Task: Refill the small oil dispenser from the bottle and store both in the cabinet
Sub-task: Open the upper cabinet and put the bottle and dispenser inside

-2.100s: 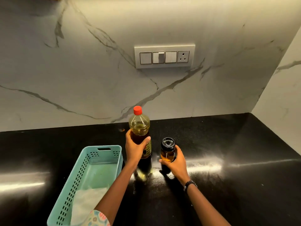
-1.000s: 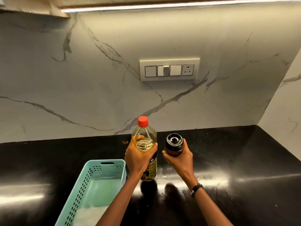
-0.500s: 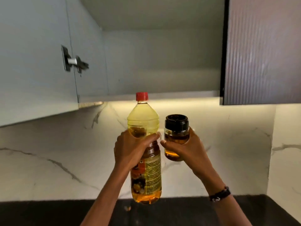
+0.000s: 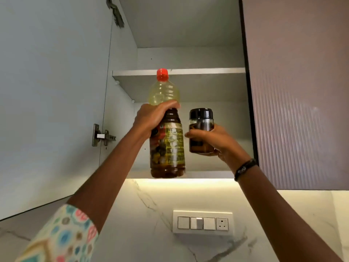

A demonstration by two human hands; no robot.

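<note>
Counts: 1 oil bottle [image 4: 167, 129], red cap, approx. centre; 1 dispenser [image 4: 201, 131] at its 3 o'clock; 2 hands, left hand [image 4: 151, 118] and right hand [image 4: 220, 142]; 2 shelves [image 4: 198, 71]; 2 hinges [image 4: 103, 136]; 1 switch panel [image 4: 203, 223], 6 o'clock.
</note>
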